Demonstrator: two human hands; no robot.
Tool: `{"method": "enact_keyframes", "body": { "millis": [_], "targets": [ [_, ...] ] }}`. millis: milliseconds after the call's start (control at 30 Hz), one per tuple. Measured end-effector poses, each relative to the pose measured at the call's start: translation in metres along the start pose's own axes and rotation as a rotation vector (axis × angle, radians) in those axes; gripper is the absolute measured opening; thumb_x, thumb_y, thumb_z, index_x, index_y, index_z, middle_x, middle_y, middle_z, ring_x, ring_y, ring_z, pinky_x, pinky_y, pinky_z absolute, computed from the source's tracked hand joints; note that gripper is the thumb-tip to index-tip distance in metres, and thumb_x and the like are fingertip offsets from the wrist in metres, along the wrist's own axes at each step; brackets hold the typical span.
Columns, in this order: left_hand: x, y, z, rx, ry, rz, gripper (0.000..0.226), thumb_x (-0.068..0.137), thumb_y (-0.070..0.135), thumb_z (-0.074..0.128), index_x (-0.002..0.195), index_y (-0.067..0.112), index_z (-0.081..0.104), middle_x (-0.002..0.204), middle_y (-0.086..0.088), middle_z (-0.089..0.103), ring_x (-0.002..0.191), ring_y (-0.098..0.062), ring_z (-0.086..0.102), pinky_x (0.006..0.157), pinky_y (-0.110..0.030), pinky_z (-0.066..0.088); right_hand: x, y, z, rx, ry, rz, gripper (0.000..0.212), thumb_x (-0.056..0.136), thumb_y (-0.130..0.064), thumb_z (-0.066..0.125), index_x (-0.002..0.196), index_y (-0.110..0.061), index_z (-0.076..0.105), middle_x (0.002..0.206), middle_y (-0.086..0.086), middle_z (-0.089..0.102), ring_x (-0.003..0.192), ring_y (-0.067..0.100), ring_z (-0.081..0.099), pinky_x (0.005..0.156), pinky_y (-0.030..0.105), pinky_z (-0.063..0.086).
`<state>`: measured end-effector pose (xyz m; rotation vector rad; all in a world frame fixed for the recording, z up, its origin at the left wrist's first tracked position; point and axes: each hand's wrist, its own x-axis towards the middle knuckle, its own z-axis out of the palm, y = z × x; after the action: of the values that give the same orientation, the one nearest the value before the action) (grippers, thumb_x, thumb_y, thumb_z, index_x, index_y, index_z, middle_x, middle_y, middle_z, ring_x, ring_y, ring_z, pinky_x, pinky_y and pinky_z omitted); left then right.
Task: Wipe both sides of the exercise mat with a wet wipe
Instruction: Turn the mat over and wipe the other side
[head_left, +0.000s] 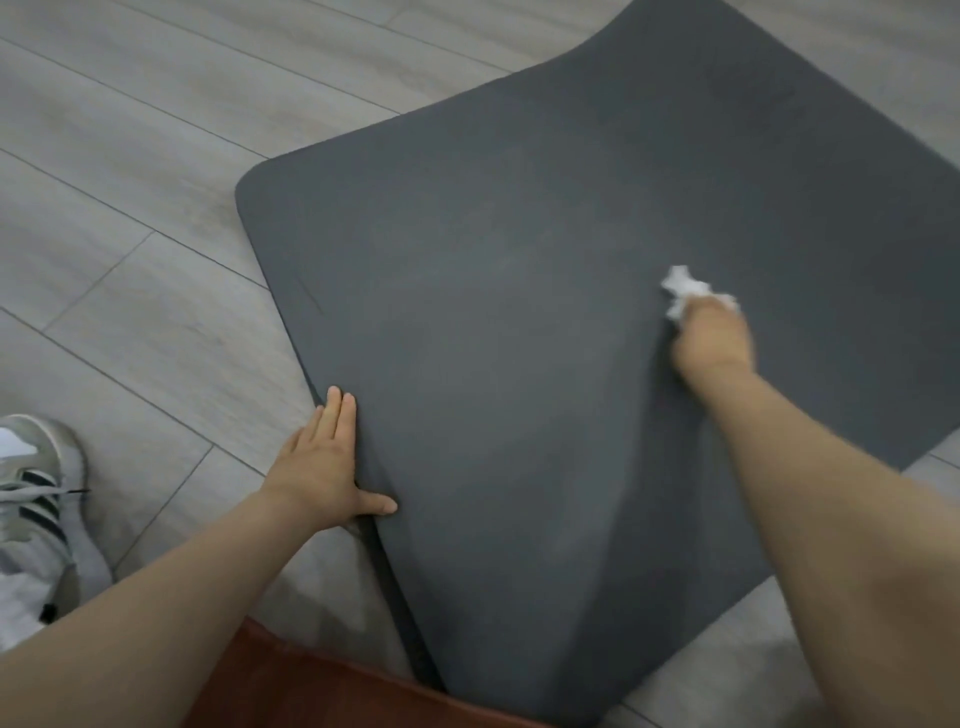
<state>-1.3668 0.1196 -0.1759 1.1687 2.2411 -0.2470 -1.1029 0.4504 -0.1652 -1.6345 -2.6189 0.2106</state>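
Note:
A dark grey exercise mat (493, 312) lies on the floor, its near part raised over my lap. My left hand (324, 462) holds the mat's left edge, thumb on top and fingers straight along the outside of the edge. My right hand (711, 338) is blurred and grips a crumpled white wet wipe (683, 291), pressing it on the mat's right half. Part of the wipe sticks out beyond the fingers.
Grey wood-look floor planks (130, 234) surround the mat. A grey and white sneaker with black stripes (36, 483) is at the left edge. A strip of reddish-brown fabric (311, 691) shows at the bottom.

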Motion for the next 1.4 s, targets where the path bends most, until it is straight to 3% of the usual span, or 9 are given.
{"method": "enact_keyframes", "body": {
  "millis": [133, 267, 400, 533, 667, 733, 1033, 1300, 1400],
  "targets": [
    [0.003, 0.003, -0.001, 0.028, -0.009, -0.003, 0.143, 0.066, 0.071, 0.075, 0.154, 0.011, -0.021, 0.162, -0.006, -0.026, 0.153, -0.025, -0.008, 0.124, -0.039, 0.008, -0.037, -0.045, 0.012, 0.222, 0.113, 0.150, 0.045, 0.091, 0.000, 0.048, 0.134, -0.009, 0.054, 0.121, 0.027, 0.059, 0.111, 0.042, 0.055, 0.095, 0.037, 0.039],
    [0.005, -0.004, -0.005, 0.061, -0.071, 0.035, 0.145, 0.067, 0.071, 0.075, 0.152, 0.008, -0.024, 0.161, -0.010, -0.028, 0.153, -0.027, -0.011, 0.124, -0.039, 0.007, -0.138, -0.207, 0.056, 0.251, -0.257, -0.701, 0.037, 0.086, -0.015, 0.045, 0.116, -0.009, 0.064, 0.114, 0.019, 0.062, 0.109, 0.034, 0.056, 0.098, 0.035, 0.038],
    [0.010, -0.004, -0.015, 0.178, -0.224, 0.028, 0.153, 0.064, 0.071, 0.077, 0.146, 0.007, -0.035, 0.156, -0.011, -0.039, 0.151, -0.029, -0.019, 0.124, -0.041, 0.005, -0.187, -0.179, 0.070, 0.382, -0.246, -0.979, 0.042, 0.081, -0.011, 0.044, 0.116, -0.011, 0.067, 0.124, 0.008, 0.064, 0.116, 0.024, 0.059, 0.105, 0.039, 0.041],
    [0.006, 0.002, -0.013, 0.195, -0.214, -0.008, 0.156, 0.062, 0.072, 0.078, 0.146, 0.006, -0.036, 0.155, -0.013, -0.039, 0.150, -0.031, -0.020, 0.124, -0.043, 0.004, -0.114, -0.066, 0.039, 0.302, 0.133, -0.531, 0.039, 0.082, -0.015, 0.043, 0.108, -0.011, 0.072, 0.114, 0.015, 0.068, 0.106, 0.027, 0.063, 0.100, 0.029, 0.040],
    [0.002, 0.004, -0.008, 0.209, -0.132, -0.016, 0.154, 0.061, 0.074, 0.076, 0.148, 0.008, -0.032, 0.158, -0.011, -0.034, 0.152, -0.029, -0.016, 0.124, -0.041, 0.002, -0.090, 0.058, 0.000, 0.193, 0.074, 0.383, 0.043, 0.086, 0.001, 0.047, 0.124, -0.016, 0.060, 0.120, 0.024, 0.060, 0.114, 0.040, 0.053, 0.095, 0.036, 0.041],
    [0.000, 0.002, -0.005, 0.205, -0.110, -0.009, 0.154, 0.061, 0.075, 0.075, 0.149, 0.009, -0.032, 0.159, -0.009, -0.034, 0.152, -0.028, -0.016, 0.124, -0.041, 0.002, -0.092, 0.031, -0.001, 0.157, 0.095, 0.436, 0.036, 0.092, -0.009, 0.048, 0.124, -0.018, 0.062, 0.111, 0.023, 0.065, 0.103, 0.040, 0.060, 0.086, 0.041, 0.047],
    [0.004, 0.002, -0.011, 0.310, -0.179, -0.023, 0.153, 0.061, 0.083, 0.068, 0.147, 0.010, -0.035, 0.158, -0.010, -0.035, 0.151, -0.029, -0.018, 0.124, -0.043, 0.003, -0.220, -0.151, 0.050, 0.256, -0.472, -1.526, 0.020, 0.085, -0.005, 0.059, 0.099, -0.001, 0.072, 0.107, 0.018, 0.069, 0.099, 0.037, 0.066, 0.098, 0.049, 0.047],
    [0.006, 0.004, -0.011, 0.342, -0.183, -0.050, 0.154, 0.060, 0.085, 0.067, 0.147, 0.010, -0.036, 0.158, -0.010, -0.035, 0.151, -0.029, -0.018, 0.124, -0.044, 0.000, -0.062, 0.004, -0.008, -0.015, 0.018, 0.157, 0.032, 0.090, -0.006, 0.047, 0.119, -0.005, 0.060, 0.124, 0.020, 0.058, 0.111, 0.040, 0.055, 0.091, 0.040, 0.042],
    [0.004, 0.007, -0.013, 0.340, -0.197, -0.059, 0.155, 0.059, 0.084, 0.068, 0.146, 0.010, -0.037, 0.157, -0.010, -0.036, 0.151, -0.029, -0.018, 0.124, -0.044, 0.000, -0.095, -0.046, -0.004, 0.127, -0.055, 0.061, 0.036, 0.094, -0.013, 0.041, 0.122, -0.001, 0.061, 0.128, 0.023, 0.057, 0.116, 0.035, 0.054, 0.095, 0.032, 0.034]
  ]
}}
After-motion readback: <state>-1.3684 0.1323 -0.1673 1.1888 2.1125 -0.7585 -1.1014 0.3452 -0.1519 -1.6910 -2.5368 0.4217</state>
